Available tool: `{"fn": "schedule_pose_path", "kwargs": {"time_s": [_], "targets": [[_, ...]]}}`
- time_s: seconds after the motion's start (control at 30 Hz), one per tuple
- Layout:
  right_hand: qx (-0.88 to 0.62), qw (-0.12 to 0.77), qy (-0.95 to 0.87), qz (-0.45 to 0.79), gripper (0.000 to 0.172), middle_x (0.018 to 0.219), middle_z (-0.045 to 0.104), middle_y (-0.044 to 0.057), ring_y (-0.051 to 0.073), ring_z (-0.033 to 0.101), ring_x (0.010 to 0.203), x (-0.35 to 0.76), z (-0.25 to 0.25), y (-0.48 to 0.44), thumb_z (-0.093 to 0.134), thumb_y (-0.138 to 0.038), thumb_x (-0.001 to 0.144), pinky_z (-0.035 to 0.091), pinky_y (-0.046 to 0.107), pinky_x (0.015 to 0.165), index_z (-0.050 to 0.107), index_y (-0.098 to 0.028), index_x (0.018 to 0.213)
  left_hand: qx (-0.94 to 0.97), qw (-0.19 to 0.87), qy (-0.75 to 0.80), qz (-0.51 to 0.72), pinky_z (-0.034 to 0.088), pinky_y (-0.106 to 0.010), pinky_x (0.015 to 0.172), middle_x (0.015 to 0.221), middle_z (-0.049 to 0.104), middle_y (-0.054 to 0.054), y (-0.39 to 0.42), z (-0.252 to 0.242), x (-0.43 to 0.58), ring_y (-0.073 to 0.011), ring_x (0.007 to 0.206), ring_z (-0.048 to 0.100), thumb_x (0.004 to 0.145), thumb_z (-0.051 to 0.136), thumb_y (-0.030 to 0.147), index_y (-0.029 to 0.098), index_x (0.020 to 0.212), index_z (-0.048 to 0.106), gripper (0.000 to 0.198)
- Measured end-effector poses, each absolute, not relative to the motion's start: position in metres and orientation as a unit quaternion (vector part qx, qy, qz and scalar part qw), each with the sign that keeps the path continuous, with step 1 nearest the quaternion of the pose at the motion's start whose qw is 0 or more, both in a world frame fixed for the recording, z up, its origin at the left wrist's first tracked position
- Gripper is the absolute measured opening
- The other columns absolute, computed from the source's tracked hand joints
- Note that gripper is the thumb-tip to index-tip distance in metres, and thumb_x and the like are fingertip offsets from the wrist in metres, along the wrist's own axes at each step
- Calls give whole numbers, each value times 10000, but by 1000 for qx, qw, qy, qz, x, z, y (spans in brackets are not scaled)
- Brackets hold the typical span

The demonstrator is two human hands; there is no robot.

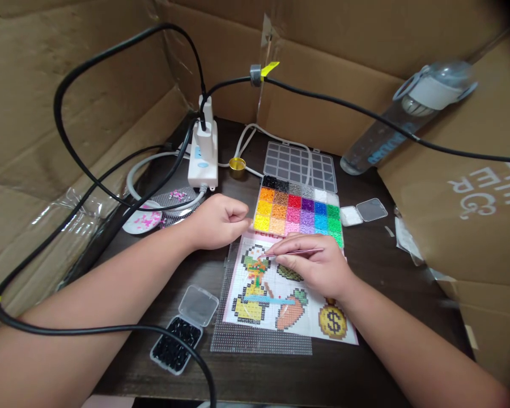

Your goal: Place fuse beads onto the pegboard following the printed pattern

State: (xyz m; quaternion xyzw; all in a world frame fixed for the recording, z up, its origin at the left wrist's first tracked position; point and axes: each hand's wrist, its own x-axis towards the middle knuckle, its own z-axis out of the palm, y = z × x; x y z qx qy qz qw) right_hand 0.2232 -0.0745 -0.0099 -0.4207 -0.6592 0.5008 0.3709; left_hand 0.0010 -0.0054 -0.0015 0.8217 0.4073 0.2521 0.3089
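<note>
My right hand [314, 263] pinches pink tweezers [293, 252], their tip pointing left over the bead pattern. A printed sheet [314, 334] lies under it, showing a carrot [291, 311], a coin [334, 321] and other pixel pictures. Small orange, green and blue beads [257, 272] form a figure on top, partly over the printed pictures. A clear pegboard [259, 340] shows along the sheet's left and bottom edges. My left hand [223, 221] is closed in a fist at the lower left corner of the bead box [297, 207], with no object showing in it.
A small box of black beads [176, 343] stands open near the front; a box of white beads [352, 215] sits right. Pink beads lie on a white dish [142, 218]. Black cables [110, 328] cross above the table from a power strip [203, 158]. A bottle [408, 119] leans on cardboard.
</note>
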Motion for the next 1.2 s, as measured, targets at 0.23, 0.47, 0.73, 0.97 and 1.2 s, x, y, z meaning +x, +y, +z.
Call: {"fn": "schedule_pose_path", "kwargs": {"time_s": [0.23,0.47,0.73,0.97,1.2], "targets": [[-412,369,-667,498,145,890,773,52,180,726,815,223,-10,-75,715,-165,779,599,318,715,783,-254,871,824,309,405,249,182,-222,452,496,162,69,-6,0,2,-52,478,186,728,514,188,188,500,200,388],[-412,365,-673,494,149,887,773,56,181,725,809,223,-10,-75,718,-152,770,595,321,724,783,-243,868,823,304,407,254,181,-221,448,502,153,70,-6,-1,2,-52,479,179,724,517,180,189,499,195,393],[-420,364,-657,510,121,892,775,56,184,728,811,223,-9,-75,724,-173,766,595,323,723,780,-238,851,823,304,406,256,191,-225,458,492,163,72,-6,0,3,-52,477,188,718,522,176,190,494,200,393],[-450,434,-625,467,96,863,776,28,186,726,823,230,5,-71,749,-194,756,601,340,764,779,-262,817,816,311,420,247,189,-231,470,495,167,70,-6,0,2,-55,486,189,714,531,186,188,491,207,394],[-456,612,-550,338,136,862,760,45,130,593,555,266,67,-81,711,-174,786,464,292,453,772,-270,861,809,320,437,228,183,-236,480,508,181,66,-6,0,1,-59,499,200,740,529,212,189,504,218,391]]}}
